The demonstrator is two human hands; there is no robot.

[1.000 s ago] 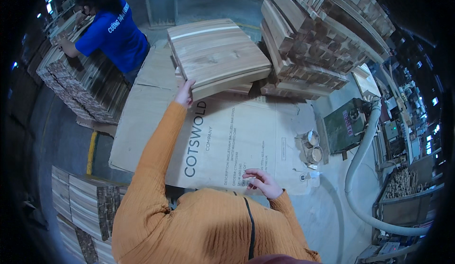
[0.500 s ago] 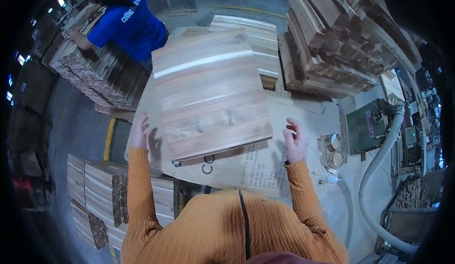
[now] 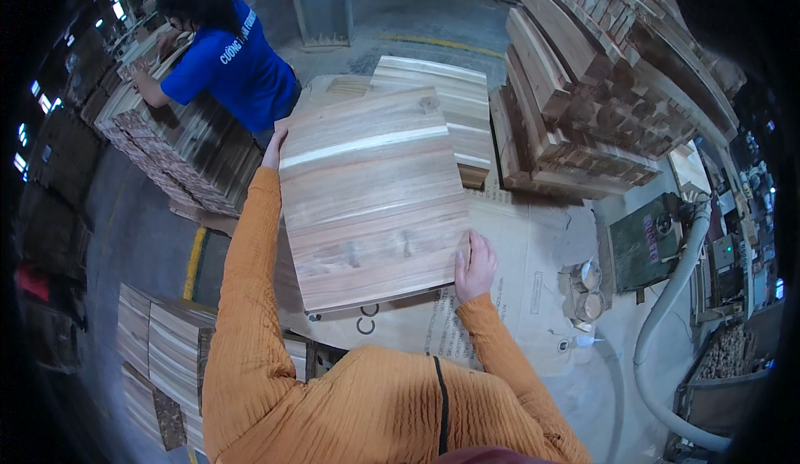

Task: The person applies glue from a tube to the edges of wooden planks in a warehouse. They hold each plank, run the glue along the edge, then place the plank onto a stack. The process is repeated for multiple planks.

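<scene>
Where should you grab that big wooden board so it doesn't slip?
Probably by its two opposite side edges, one hand coming in from each side. The wooden board is wide, flat and thin, with no handle. Here the left hand grips the far left corner and the right hand the near right edge.
</scene>
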